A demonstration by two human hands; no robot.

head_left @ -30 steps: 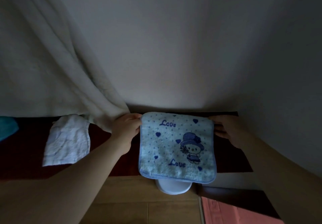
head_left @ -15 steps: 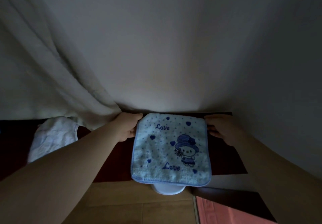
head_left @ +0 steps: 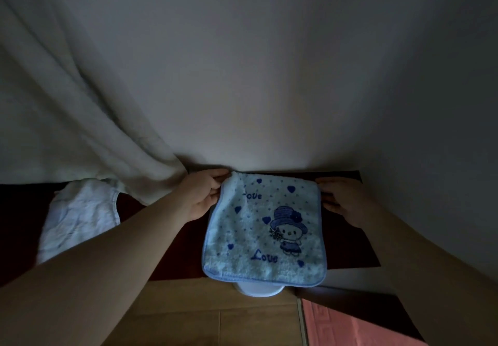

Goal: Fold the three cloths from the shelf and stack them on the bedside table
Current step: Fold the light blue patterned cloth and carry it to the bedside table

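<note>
A light blue cloth (head_left: 265,231) printed with hearts, "Love" and a cartoon figure lies spread on the dark red shelf (head_left: 353,248), its near edge hanging over the front. My left hand (head_left: 200,193) pinches its far left corner, which is lifted and curled. My right hand (head_left: 342,201) grips the far right corner. A white cloth (head_left: 80,215) lies crumpled on the shelf to the left, partly under my left forearm.
A white curtain (head_left: 89,119) hangs at the left down to the shelf. A plain wall stands right behind the shelf. Below are a wooden floor (head_left: 204,316), a white round object (head_left: 260,290) under the cloth's edge and a pink mat (head_left: 347,327).
The view has shifted slightly, so the white cloth sits nearer the left edge. My left hand has lifted and curled the blue cloth's far left corner, covering the "L" of the upper "Love".
</note>
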